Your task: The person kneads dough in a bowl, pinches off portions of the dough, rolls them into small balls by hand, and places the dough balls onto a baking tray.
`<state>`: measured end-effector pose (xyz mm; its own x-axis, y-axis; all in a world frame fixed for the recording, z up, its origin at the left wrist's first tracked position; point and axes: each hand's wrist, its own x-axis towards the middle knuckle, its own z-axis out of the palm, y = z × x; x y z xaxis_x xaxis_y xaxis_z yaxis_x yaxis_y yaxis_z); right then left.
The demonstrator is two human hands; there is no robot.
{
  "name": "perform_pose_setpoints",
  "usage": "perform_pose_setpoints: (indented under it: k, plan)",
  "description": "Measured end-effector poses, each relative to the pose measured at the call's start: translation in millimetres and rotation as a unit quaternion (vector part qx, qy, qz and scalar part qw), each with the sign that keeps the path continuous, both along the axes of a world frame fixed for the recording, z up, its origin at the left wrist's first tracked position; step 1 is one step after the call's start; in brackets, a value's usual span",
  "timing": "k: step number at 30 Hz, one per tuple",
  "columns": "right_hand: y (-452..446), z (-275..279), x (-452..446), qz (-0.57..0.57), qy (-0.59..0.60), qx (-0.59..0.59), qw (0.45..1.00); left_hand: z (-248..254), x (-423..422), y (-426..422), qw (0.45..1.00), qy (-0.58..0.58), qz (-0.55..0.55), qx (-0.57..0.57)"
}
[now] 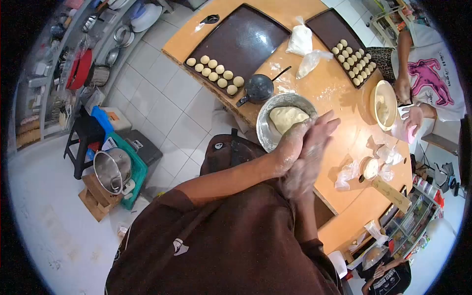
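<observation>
My left hand [291, 147] and my right hand [306, 169] are pressed palm to palm, fingers stretched out. Flour whitens the left one, and motion smears the right. Whatever lies between the palms, if anything, is hidden. Just beyond them, a metal bowl [262, 129] holds a pale lump of dough [287, 118]. Beside the bowl sits a round dark tool with a thin handle [259, 88], its kind unclear. Pale dough balls [213, 64] stand in rows along the near edge of a large dark baking tray [241, 34].
A second tray [334, 24] carries more dough balls. Across the wooden table [339, 118], a person [435, 73] works near a cream bowl [376, 105]. Plastic bags [300, 39] lie about. Another person [388, 275] is at lower right. A steel pot [110, 169] stands left, near shelves.
</observation>
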<state>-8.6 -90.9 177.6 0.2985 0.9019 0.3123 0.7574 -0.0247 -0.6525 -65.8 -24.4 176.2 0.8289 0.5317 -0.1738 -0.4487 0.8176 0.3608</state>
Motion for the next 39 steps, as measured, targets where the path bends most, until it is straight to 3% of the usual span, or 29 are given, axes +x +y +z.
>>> perform_pose_setpoints:
  k: [1,3,5,7,8,9,11,13,15,16,18,20,21,22,23,24,27,30,36,39]
  plan:
    - [-11,4,-12,0.045,0.042,0.022,0.998,-2,-1,-4,0.993,-0.001,0.030,0.118]
    - [-8,-9,-8,-0.001,0.034,0.016,0.999,-37,-7,-25,0.971,-0.001,0.017,0.239]
    - [11,4,16,-0.061,0.020,-0.009,0.998,-31,-7,-23,0.995,0.063,-0.048,0.064]
    - [10,-3,24,-0.080,-0.005,-0.018,0.997,-22,-7,-17,0.977,0.127,-0.129,-0.110]
    - [2,-24,20,-0.062,-0.023,-0.018,0.998,-24,-12,-1,0.981,0.123,-0.128,-0.077]
    - [-2,-34,16,-0.039,-0.043,-0.018,0.998,-9,-5,11,0.990,0.037,-0.046,-0.126]
    - [-4,-5,-17,0.073,-0.012,0.002,0.997,-18,-9,1,1.000,-0.006,-0.022,0.004]
    - [2,4,-10,0.034,-0.073,-0.030,0.996,-49,-19,-3,0.979,0.019,-0.183,0.090]
    - [8,0,8,-0.017,-0.099,-0.048,0.994,-36,-32,-23,0.988,0.061,-0.126,-0.057]
    - [6,-7,21,-0.054,-0.093,-0.052,0.993,-11,-18,-7,0.961,0.212,-0.163,-0.068]
    - [-4,-23,26,-0.089,-0.075,-0.038,0.993,-9,-20,13,0.977,0.143,-0.142,-0.074]
    - [-6,-13,0,0.009,0.022,0.012,1.000,-7,-17,13,0.989,0.117,-0.079,-0.054]
    - [-7,-9,-12,0.057,0.073,0.034,0.995,-24,-17,0,0.992,0.060,-0.111,-0.008]
    - [-5,-8,-13,0.083,-0.029,0.001,0.996,-57,-18,-15,0.989,0.001,-0.142,0.038]
    - [-1,-16,-3,0.045,-0.068,-0.005,0.997,-51,-19,-15,0.984,0.001,-0.180,-0.012]
    - [4,-32,14,0.006,-0.107,-0.011,0.994,-44,-20,-15,0.974,0.003,-0.216,-0.063]
    - [2,-19,33,-0.079,-0.088,-0.090,0.989,-43,-24,0,0.965,0.220,-0.145,0.001]
    - [-15,-48,42,-0.069,-0.121,-0.151,0.979,-48,-31,14,0.957,0.241,-0.160,0.018]
    - [-30,-31,34,-0.010,0.093,-0.016,0.995,-60,-37,17,0.957,0.252,-0.139,-0.034]
    - [-28,-29,23,0.018,-0.019,-0.036,0.999,-45,-29,18,0.960,0.242,-0.117,-0.074]
